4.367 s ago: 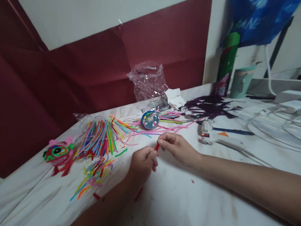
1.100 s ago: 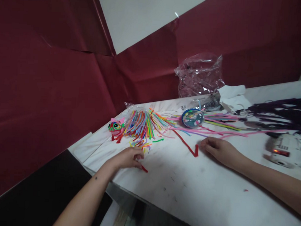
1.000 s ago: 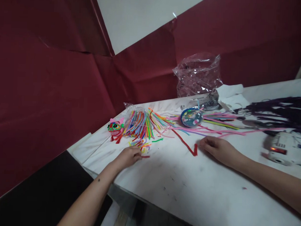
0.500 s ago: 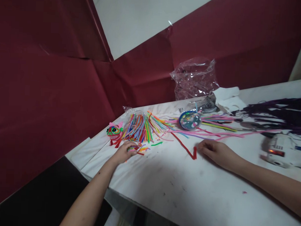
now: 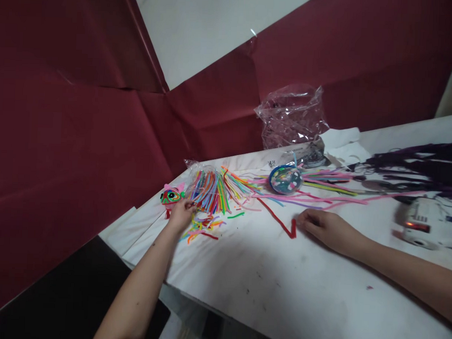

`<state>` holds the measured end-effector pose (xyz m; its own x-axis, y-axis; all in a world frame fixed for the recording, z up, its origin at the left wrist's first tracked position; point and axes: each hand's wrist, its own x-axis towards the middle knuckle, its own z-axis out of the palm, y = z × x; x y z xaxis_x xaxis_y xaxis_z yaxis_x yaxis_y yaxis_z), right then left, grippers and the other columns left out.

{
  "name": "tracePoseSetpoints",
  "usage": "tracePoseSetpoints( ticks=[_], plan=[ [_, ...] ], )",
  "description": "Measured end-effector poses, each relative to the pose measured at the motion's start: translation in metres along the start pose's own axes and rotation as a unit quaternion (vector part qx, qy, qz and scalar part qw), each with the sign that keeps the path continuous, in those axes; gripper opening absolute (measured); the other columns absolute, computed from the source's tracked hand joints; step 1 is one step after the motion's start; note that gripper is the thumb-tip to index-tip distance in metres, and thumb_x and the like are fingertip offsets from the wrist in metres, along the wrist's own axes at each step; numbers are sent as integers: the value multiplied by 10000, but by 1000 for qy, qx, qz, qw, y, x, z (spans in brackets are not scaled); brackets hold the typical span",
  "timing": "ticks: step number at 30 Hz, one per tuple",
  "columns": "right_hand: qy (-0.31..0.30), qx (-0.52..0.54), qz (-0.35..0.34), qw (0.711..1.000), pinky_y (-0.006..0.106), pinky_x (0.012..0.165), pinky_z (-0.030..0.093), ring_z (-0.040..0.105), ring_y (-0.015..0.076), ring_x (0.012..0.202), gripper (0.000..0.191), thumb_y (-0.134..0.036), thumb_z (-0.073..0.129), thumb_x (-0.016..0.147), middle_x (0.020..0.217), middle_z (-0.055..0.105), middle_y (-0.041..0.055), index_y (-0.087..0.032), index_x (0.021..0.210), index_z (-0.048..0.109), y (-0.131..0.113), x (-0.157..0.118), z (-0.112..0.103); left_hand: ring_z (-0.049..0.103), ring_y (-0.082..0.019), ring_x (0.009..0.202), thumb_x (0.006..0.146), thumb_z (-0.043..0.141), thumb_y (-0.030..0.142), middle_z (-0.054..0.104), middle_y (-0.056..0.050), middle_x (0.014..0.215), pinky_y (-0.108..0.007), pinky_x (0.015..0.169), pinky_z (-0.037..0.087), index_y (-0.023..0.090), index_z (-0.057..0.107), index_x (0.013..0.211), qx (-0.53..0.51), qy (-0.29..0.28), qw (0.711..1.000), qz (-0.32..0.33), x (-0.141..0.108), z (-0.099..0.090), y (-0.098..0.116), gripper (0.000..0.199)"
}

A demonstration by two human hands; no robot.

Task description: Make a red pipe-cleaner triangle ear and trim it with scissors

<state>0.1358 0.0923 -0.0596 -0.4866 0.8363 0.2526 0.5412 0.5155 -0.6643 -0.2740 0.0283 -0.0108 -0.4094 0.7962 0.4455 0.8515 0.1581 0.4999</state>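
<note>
My left hand (image 5: 181, 215) is at the left of the table, its fingers curled in beside a pink figure (image 5: 170, 195) with a green-and-red face and black eyes. Part of the figure is covered by the hand, and what the fingers hold, if anything, is hidden. Just below lie short, colourful pipe cleaner scraps (image 5: 202, 225). My right hand (image 5: 325, 230) rests on the table with fingers closed. Close to its fingertips is the bent end of a red pipe cleaner (image 5: 283, 227), with a small gap between.
Behind my left hand fans a bundle of pipe cleaners (image 5: 210, 191) in clear plastic. A round blue-rimmed container (image 5: 285, 180) sits on more long stems. A crumpled plastic bag (image 5: 292, 117), dark purple strands (image 5: 415, 166) and a white glue gun-like device (image 5: 420, 221) are farther back and right.
My left hand has moved away from the scraps, up and left to the pink figure, uncovering the scraps. My right hand and the red pipe cleaner have stayed put.
</note>
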Motion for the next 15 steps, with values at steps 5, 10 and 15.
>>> tracePoseSetpoints(
  ticks=[5, 10, 15],
  plan=[
    [-7, -15, -5, 1000, 270, 580, 421, 570, 179, 614, 240, -363, 412, 770, 676, 644, 17, -197, 736, 582, 0, 0, 0, 521, -227, 865, 686, 550, 223, 603, -65, 768, -340, 810, 359, 173, 625, 659, 111, -6, 991, 77, 4, 10, 9, 94],
    [5, -11, -10, 1000, 267, 575, 428, 578, 178, 608, 230, -362, 436, 765, 679, 651, 19, -203, 734, 600, 0, 0, 1, 530, -204, 802, 694, 477, 149, 590, -59, 716, -315, 770, 372, 173, 579, 588, 175, -20, 977, 116, -2, 6, 13, 150],
    [9, -17, -8, 1000, 272, 583, 433, 581, 184, 611, 238, -368, 436, 766, 690, 656, 27, -205, 756, 609, 0, 0, 1, 549, -171, 743, 730, 443, 184, 607, -53, 757, -259, 676, 383, 175, 579, 648, 202, -29, 973, 110, -14, -4, 13, 159]
  ],
)
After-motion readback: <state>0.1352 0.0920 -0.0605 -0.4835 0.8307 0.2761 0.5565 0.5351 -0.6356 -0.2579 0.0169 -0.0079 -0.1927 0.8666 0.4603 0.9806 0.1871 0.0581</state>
